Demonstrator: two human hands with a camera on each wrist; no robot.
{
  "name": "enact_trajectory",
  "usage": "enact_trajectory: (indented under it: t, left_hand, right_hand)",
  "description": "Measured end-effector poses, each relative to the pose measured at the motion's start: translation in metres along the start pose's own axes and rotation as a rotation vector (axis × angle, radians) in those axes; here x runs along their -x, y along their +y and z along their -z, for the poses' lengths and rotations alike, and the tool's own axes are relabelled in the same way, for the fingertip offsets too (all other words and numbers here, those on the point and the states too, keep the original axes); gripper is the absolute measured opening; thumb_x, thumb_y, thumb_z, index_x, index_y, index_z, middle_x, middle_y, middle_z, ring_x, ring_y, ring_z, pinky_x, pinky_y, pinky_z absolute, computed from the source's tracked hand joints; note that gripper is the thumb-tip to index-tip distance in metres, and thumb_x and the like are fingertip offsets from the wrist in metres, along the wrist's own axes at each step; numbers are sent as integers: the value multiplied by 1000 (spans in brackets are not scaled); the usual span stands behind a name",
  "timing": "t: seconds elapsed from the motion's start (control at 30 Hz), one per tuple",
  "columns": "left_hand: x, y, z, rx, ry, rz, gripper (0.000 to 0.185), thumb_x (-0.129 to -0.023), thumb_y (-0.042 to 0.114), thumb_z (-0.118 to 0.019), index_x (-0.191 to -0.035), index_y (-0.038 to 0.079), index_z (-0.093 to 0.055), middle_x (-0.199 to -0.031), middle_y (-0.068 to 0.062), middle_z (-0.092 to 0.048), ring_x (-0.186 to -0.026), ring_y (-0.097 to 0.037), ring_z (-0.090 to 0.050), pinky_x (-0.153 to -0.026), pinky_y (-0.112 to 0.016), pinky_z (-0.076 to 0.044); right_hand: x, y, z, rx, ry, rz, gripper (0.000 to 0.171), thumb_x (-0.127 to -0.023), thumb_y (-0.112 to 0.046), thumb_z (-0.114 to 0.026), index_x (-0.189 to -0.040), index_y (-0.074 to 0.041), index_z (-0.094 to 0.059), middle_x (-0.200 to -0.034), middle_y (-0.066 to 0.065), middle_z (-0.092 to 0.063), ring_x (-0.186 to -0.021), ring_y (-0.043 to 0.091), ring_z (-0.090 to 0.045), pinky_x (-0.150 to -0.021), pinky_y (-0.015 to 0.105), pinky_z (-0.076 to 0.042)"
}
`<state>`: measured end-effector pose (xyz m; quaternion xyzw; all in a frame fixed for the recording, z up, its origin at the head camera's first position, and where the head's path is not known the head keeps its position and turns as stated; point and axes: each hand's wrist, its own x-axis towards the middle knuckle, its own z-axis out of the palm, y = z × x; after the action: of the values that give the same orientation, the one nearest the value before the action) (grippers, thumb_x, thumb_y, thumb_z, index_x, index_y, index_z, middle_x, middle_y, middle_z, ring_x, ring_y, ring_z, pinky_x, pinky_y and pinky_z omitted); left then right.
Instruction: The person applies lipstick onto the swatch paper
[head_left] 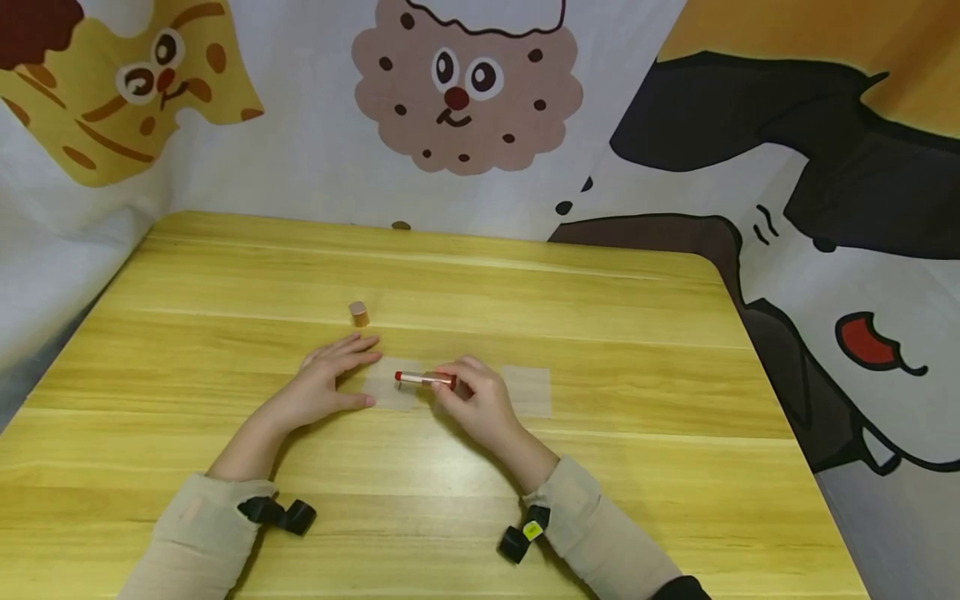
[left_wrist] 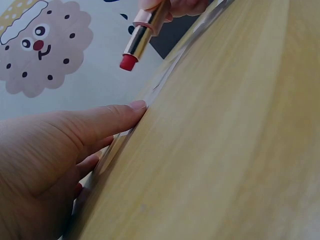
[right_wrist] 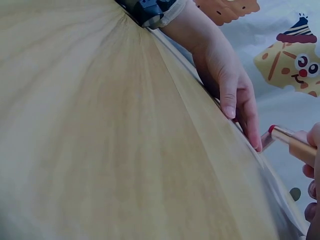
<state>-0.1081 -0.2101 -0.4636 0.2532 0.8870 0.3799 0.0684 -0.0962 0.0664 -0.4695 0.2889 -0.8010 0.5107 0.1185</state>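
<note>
Right grip [head_left: 480,396] pinching lipstick [head_left: 423,378], lengthwise sideways, red tip toward left grip [head_left: 330,379]

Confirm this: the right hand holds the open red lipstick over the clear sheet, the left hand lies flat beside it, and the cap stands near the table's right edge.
Wrong about the cap: the head view shows it standing just beyond the left hand. The rest holds.

Staged recording booth, not a lived-in room. Wooden table [head_left: 525,292] enclosed far, left and right by hung cartoon-print cloth [head_left: 315,158]: cookie face [head_left: 465,83], cheese figure [head_left: 127,92]. Wrist cameras [head_left: 288,514] strapped over sleeves.
</note>
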Motion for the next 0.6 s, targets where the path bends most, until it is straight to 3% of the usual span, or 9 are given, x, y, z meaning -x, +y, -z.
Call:
enact_trajectory:
  t: [0.23,0.4,0.6]
  left_hand:
    - [0,1,1,-4,-2,10,67,-80,27,-79,-137,5,-51,-152,-9,-33,-142,-30,-16,-108,-59,-5]
    - [0,1,1,-2,-3,11,67,-80,26,-79,-137,5,-52,-152,-9,-33,-142,-30,-16,-108,-59,-5]
    - [0,1,0,-1,2,6,66,-80,27,-79,-137,5,-52,-151,-10,-34,-142,-31,-16,-108,-60,-5]
  right_hand:
    - [-3,-14,3,-130,54,-89,17,-83,7,-68,-100,7,-68,-82,12,-60,-60,13,-42,-50,20,-36]
    - [-8,-35,11,-171,75,-77,16,-84,11,-65,-100,11,-65,-83,16,-59,-60,14,-41,-50,21,-36]
    - [-7,-34,12,-175,119,-46,18,-85,12,-63,-103,12,-63,-88,19,-61,-61,15,-41,-51,22,-36]
